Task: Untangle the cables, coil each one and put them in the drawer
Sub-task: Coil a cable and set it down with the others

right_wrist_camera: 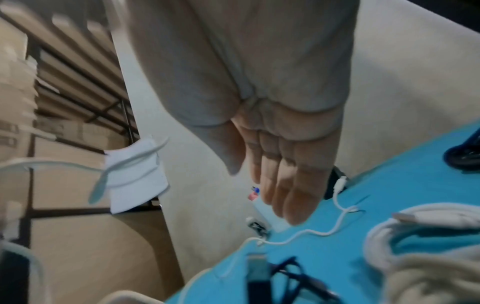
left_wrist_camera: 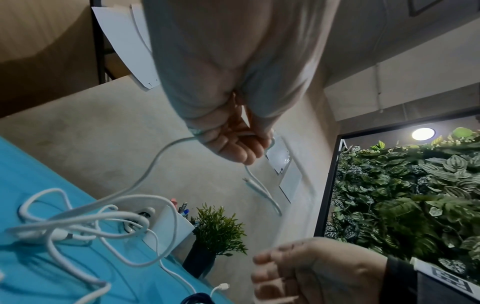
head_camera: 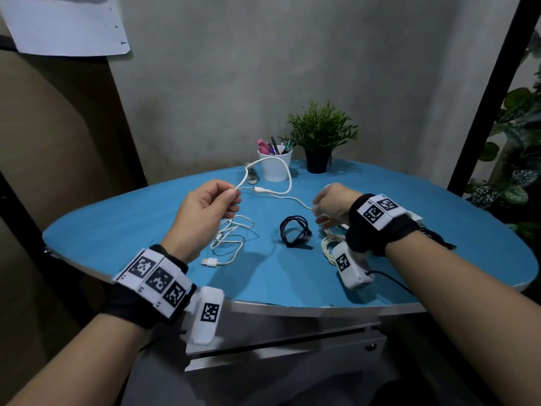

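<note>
My left hand (head_camera: 231, 197) pinches a white cable (head_camera: 265, 162) between thumb and fingers above the blue table (head_camera: 117, 230). The cable arcs toward the pen cup, and its plug (head_camera: 260, 189) hangs free. The rest lies in a loose tangle (head_camera: 231, 234) under that hand, ending in a USB plug (head_camera: 209, 262). In the left wrist view the hand (left_wrist_camera: 233, 144) grips the cable (left_wrist_camera: 155, 158). My right hand (head_camera: 322, 218) hovers over the table, fingers (right_wrist_camera: 285, 189) straight, holding nothing. A coiled black cable (head_camera: 294, 231) lies at the centre. A coiled white cable (head_camera: 328, 244) lies below my right wrist.
A thin white cable (head_camera: 292, 198) runs across the table toward my right hand. A white pen cup (head_camera: 275, 167) and a potted plant (head_camera: 320, 139) stand at the back. The white drawer front (head_camera: 281, 348) sits under the table's near edge. Leafy plants (head_camera: 515, 159) fill the right side.
</note>
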`<action>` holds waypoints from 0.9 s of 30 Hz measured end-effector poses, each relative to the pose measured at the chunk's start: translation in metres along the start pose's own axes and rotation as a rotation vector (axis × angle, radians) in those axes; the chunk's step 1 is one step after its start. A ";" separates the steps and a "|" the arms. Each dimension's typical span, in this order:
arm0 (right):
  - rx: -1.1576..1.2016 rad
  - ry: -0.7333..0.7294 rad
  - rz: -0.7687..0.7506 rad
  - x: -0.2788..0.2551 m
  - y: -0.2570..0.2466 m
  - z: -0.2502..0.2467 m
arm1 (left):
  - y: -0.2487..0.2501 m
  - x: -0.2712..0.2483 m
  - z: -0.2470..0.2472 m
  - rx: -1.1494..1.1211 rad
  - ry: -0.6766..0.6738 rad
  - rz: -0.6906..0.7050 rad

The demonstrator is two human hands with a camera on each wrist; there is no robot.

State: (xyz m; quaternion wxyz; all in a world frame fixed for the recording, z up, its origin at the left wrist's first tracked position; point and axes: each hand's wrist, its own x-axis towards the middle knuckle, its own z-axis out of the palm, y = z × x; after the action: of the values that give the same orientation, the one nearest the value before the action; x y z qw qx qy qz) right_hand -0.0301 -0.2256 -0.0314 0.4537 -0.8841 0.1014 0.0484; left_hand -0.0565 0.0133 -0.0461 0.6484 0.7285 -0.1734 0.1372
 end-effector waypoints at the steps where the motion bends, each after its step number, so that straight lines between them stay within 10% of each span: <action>1: 0.086 0.023 -0.027 -0.007 -0.005 0.002 | 0.001 -0.003 -0.001 -0.009 0.003 0.016; 8: 0.695 -0.262 -0.225 -0.053 -0.027 0.010 | 0.010 -0.028 -0.002 -0.083 0.045 0.088; 17: 1.072 -0.219 -0.370 -0.102 -0.014 0.020 | 0.003 -0.042 -0.026 0.016 0.312 0.101; 21: 1.232 -0.224 -0.443 -0.116 -0.013 0.018 | -0.001 -0.055 -0.024 0.573 0.051 0.101; 27: 1.377 -0.207 -0.468 -0.118 -0.009 0.022 | 0.007 -0.077 -0.003 0.810 -0.460 0.177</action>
State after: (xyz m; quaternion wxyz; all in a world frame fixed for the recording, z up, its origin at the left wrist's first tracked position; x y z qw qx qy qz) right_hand -0.1428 -0.1868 -0.0156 0.9120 -0.3881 -0.1261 -0.0412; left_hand -0.1286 0.0218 -0.0723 0.2426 0.9167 -0.3064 0.0835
